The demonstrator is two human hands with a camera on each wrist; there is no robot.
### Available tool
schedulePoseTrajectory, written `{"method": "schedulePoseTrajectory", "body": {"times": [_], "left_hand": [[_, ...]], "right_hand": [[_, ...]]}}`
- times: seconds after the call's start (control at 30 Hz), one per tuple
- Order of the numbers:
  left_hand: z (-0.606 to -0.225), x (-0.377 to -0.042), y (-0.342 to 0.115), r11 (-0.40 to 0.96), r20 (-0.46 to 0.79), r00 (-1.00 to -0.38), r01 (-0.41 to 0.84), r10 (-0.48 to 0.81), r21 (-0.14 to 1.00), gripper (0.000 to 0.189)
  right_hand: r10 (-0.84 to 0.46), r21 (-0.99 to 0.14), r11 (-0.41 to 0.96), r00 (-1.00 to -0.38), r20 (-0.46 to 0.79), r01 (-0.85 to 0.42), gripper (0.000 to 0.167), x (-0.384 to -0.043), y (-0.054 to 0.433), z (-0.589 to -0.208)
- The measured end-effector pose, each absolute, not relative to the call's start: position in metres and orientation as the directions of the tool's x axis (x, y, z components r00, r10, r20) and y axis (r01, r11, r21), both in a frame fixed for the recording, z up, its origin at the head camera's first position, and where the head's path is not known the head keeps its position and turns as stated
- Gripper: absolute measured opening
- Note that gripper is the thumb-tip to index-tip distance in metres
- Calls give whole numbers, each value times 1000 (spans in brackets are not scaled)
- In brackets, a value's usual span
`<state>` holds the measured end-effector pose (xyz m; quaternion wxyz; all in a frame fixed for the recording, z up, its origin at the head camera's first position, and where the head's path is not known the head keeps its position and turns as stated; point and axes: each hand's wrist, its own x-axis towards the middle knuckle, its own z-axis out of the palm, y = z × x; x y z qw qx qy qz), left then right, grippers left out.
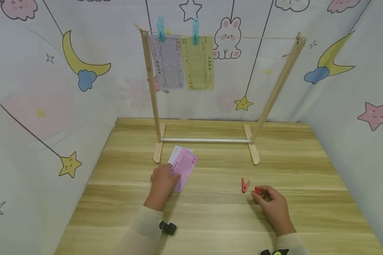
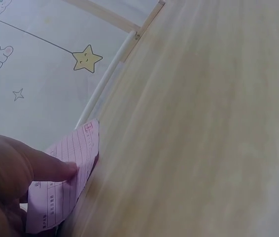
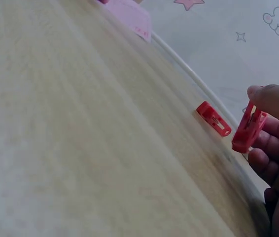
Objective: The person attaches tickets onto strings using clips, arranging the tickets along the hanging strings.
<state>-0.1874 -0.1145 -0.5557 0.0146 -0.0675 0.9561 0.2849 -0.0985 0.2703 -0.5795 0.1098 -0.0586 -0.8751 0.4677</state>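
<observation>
My left hand (image 1: 163, 179) is at a pink printed slip (image 1: 185, 164), low over the wooden table. Its thumb lies on top of the slip and the other fingers go behind it, as the left wrist view shows. A white slip (image 1: 175, 154) peeks out beneath the pink one. Between thumb and fingers, my right hand (image 1: 273, 207) pinches a red clothespin (image 3: 249, 129). A second red clothespin (image 1: 244, 185) lies on the table just left of that hand. In the right wrist view the held clothespin is raised off the tabletop.
A wooden rack (image 1: 151, 85) stands at the back with a string (image 1: 255, 37) across its top. Two blue clothespins (image 1: 160, 29) hold a pale violet slip (image 1: 169, 63) and a yellow slip (image 1: 199, 63) on it. A white rod (image 1: 205, 140) joins the rack's feet.
</observation>
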Motion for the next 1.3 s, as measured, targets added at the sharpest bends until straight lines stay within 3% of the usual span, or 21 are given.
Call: {"method": "schedulePoseTrajectory", "body": {"times": [0.17, 0.37, 0.83, 1.1, 1.3], "left_hand": [[-559, -189, -117, 806, -58, -990, -139, -129, 575, 40], [-555, -187, -120, 785, -46, -991, -126, -123, 606, 27], [-551, -184, -121, 764, -43, -991, -124, -125, 633, 24], [-548, -181, -124, 721, 46, -992, -51, -115, 691, 16], [-549, -183, -125, 669, 204, -970, 66, -130, 740, 10]], "right_hand": [[253, -880, 472, -965, 73, 57, 29, -101, 273, -575], [249, -933, 357, -967, 56, 38, 37, -101, 278, -576], [197, -951, 297, -980, -24, 83, 45, -99, 282, -576], [195, -961, 264, -980, -28, 80, 47, -97, 283, -574], [169, -994, 99, -985, -38, 55, 50, -97, 284, -570]]}}
